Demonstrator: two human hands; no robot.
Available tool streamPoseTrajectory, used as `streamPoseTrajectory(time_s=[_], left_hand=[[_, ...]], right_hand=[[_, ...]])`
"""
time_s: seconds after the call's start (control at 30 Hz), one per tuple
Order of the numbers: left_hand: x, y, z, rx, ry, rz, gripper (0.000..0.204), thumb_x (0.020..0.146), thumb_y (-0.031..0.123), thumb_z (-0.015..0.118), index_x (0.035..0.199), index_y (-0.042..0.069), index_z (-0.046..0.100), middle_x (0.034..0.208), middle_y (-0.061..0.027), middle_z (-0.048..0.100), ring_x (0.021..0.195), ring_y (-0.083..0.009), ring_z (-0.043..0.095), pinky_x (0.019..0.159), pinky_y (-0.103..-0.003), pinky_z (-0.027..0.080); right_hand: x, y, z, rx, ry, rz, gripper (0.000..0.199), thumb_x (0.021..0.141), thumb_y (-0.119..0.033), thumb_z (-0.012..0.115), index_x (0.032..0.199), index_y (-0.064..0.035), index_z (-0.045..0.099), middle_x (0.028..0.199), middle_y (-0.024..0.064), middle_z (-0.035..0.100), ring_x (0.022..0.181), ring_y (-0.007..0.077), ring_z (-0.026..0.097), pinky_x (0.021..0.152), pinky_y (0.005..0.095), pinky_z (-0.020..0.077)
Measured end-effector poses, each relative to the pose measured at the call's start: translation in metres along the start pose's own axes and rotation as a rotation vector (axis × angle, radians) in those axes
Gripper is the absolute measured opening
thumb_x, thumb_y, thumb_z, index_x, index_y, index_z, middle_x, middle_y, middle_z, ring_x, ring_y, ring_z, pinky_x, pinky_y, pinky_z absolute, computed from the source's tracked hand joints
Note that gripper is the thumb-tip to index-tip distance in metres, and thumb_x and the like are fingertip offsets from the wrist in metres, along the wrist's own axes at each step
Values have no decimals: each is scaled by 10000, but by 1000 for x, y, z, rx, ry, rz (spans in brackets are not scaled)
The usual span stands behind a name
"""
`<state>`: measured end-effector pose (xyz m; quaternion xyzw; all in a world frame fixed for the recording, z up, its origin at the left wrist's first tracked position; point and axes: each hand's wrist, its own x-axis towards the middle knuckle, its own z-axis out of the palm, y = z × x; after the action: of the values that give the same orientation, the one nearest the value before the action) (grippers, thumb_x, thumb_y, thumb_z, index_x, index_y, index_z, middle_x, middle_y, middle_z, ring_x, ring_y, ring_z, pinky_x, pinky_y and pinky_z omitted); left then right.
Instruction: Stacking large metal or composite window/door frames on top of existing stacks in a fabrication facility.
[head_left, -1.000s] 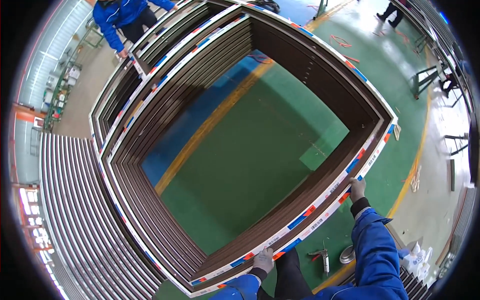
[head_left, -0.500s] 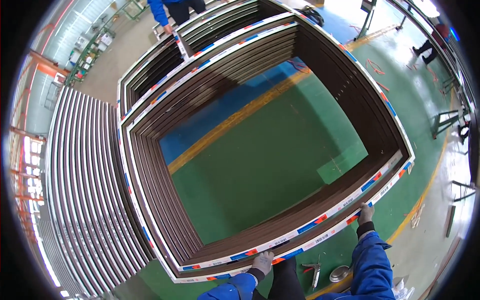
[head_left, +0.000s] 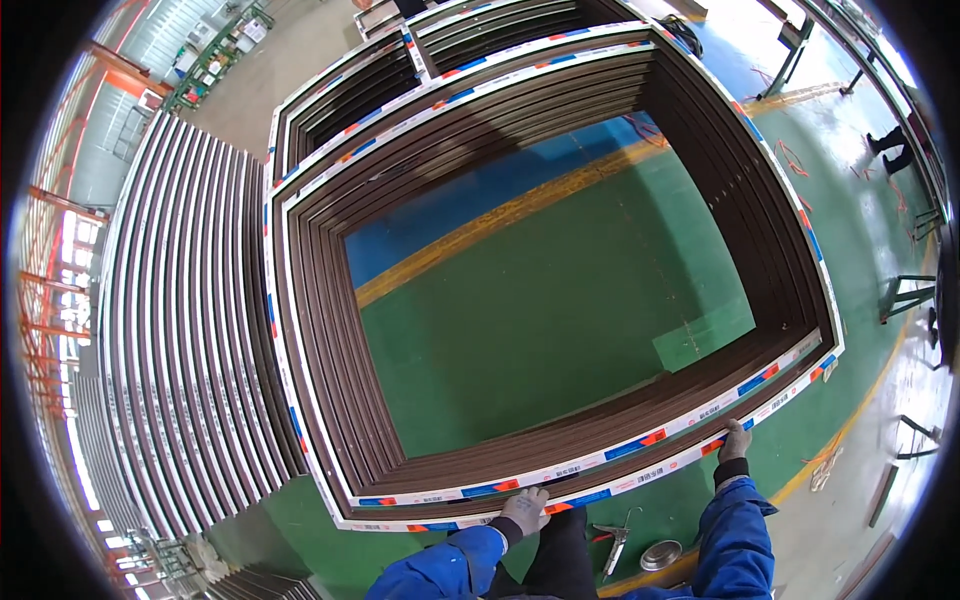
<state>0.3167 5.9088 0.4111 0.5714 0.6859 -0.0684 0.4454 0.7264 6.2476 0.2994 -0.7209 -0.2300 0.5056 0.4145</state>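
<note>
In front of me lies a stack of large brown rectangular window frames, edged with white protective tape marked in blue and orange. My left hand, in a grey glove, is closed over the near rail of the topmost window frame, left of its middle. Farther right, my gloved right hand grips the outer edge of that same rail. The undersides of both hands are hidden by the rail. Through the stack's opening the green floor shows, crossed by a yellow stripe.
Many frames stand in a row at the left. A caulking gun and a round metal dish lie on the floor by my legs. More frames adjoin at the far side. Another person's legs show far right.
My view has shifted, so the scene sits farther right and the far end higher. The co-worker across the stack is almost out of view. Both my hands keep their places on the rail.
</note>
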Motion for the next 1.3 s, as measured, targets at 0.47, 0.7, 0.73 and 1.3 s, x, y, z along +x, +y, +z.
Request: streamPoseTrajectory(time_s=[0.47, 0.7, 0.73, 1.3], left_hand=[[-232, -352, 8, -421, 807, -1004, 810, 822, 409, 741, 1442, -7, 429, 1413, -304, 504, 1328, -448, 476, 1138, -490, 381], [-314, -500, 72, -750, 1033, -1099, 899, 745, 342, 844, 1457, -34, 443, 1484, -309, 463, 1395, -410, 446, 1182, -438, 340], [-307, -504, 70, -672, 871, -1121, 833, 756, 303, 840, 1437, -4, 470, 1410, -296, 538, 1308, -408, 537, 1121, -447, 412], [-440, -472, 133, -849, 619, -654, 718, 895, 567, 609, 1374, 33, 577, 1379, -268, 584, 1277, -401, 569, 1068, -441, 462]], right_hand=[[-213, 115, 62, -112, -124, 309, 362, 801, -98, 710, 1145, -40, 613, 1010, 82, 650, 870, 268, 665, 716, 449, 571], [-375, 150, 133, -515, -163, 444, 207, 855, -169, 712, 1005, -62, 619, 828, 88, 621, 686, 264, 631, 576, 457, 536], [-394, 153, 135, -543, -163, 464, 190, 861, -181, 714, 975, -63, 618, 790, 87, 609, 657, 263, 625, 550, 454, 527], [-573, 162, 241, -1229, -909, -85, 378, 772, -125, 795, 1099, 15, 666, 804, 108, 695, 643, 188, 650, 534, 346, 535]])
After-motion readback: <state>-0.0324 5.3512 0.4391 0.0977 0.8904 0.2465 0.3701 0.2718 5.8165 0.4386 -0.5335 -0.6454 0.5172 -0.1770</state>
